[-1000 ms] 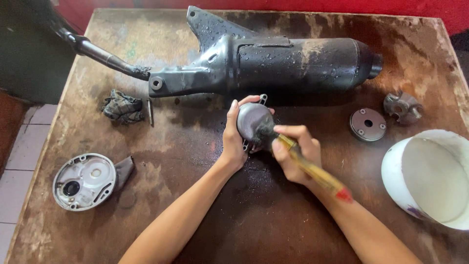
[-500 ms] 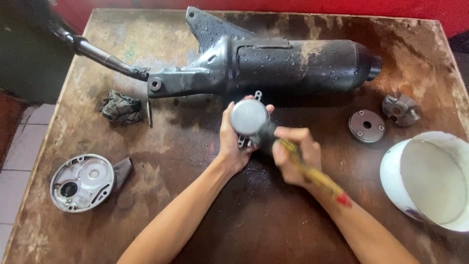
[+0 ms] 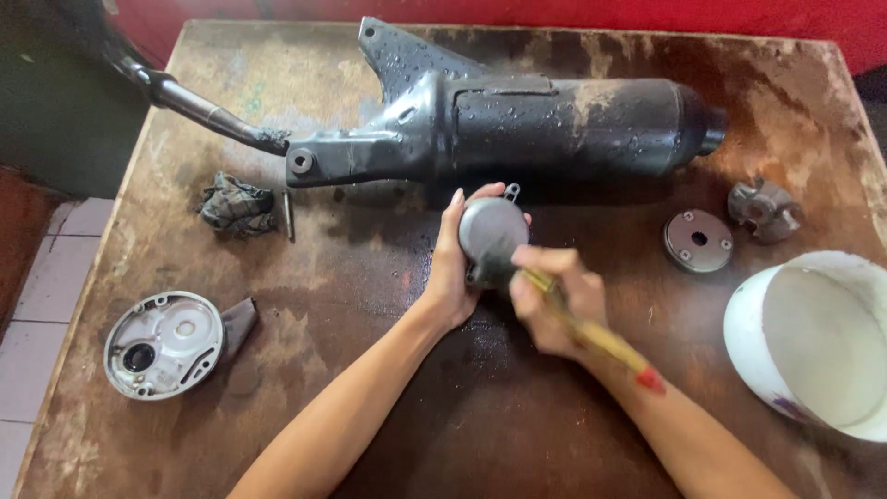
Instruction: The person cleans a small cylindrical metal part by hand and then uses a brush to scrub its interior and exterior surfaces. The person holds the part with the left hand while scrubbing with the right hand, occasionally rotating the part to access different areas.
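Head view. The left hand (image 3: 455, 277) was wrapped around a small round grey metal housing (image 3: 492, 231), thumb on its 9 o'clock side and fingers curled behind, holding it off the wet brown wooden surface (image 3: 388, 277) near the middle of the frame. The right hand (image 3: 552, 310) was closed in a fist around a yellow-handled brush with a red end (image 3: 601, 342), its working end against the housing's lower edge at about 5 o'clock; the hand was blurred.

At 12 o'clock from the housing lay a long black wet metal exhaust muffler (image 3: 554, 129), just beyond the left fingertips. At 3 o'clock sat a flat round grey metal disc with holes (image 3: 698, 241), and farther right a small lumpy grey metal fitting (image 3: 763, 209). A white plastic bucket (image 3: 804, 342) stood at 4 o'clock, near the right forearm. At 9 o'clock lay a dark crumpled rag (image 3: 236, 203); at 8 o'clock, well apart, a round silver metal cover plate (image 3: 164, 344).

Risks, as judged: the housing looked wet and was held by one hand only, so a hard stroke could twist it loose and drop it onto the surface. A slipped stroke could bring the brush onto the left fingers. The right elbow could knock the bucket.
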